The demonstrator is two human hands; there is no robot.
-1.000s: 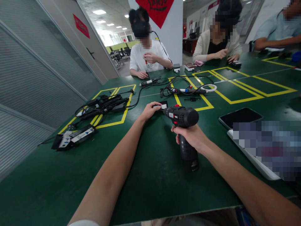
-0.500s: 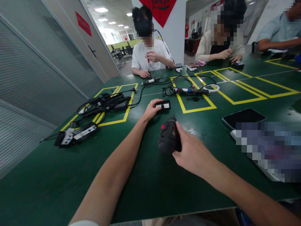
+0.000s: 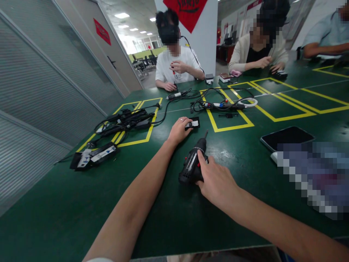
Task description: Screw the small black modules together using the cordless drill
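My right hand [image 3: 216, 176] is closed round the grip of a black cordless screwdriver [image 3: 191, 163] with red buttons; the index finger lies along its body. The tool is tilted low over the green table [image 3: 152, 214], its thin bit pointing away from me. My left hand [image 3: 180, 130] is closed on the left end of a small black box-like part [image 3: 195, 123] with a white label-like area, on the tabletop. The fingers cover part of it. A short gap separates the bit's tip from this part.
Tangled black cables and adapters [image 3: 131, 120] lie left; a corded tool [image 3: 218, 105] with a white ring [image 3: 248, 102] lies beyond. On the right are a phone [image 3: 287, 138] and a blurred flat object [image 3: 313, 174]. Other people [image 3: 177, 65] sit across the table. Yellow tape [image 3: 234, 128] marks rectangles.
The screwdriver has been lowered and turned flatter, so more of its body and bit shows. My left hand stays at the black part. The whole view has shifted slightly.
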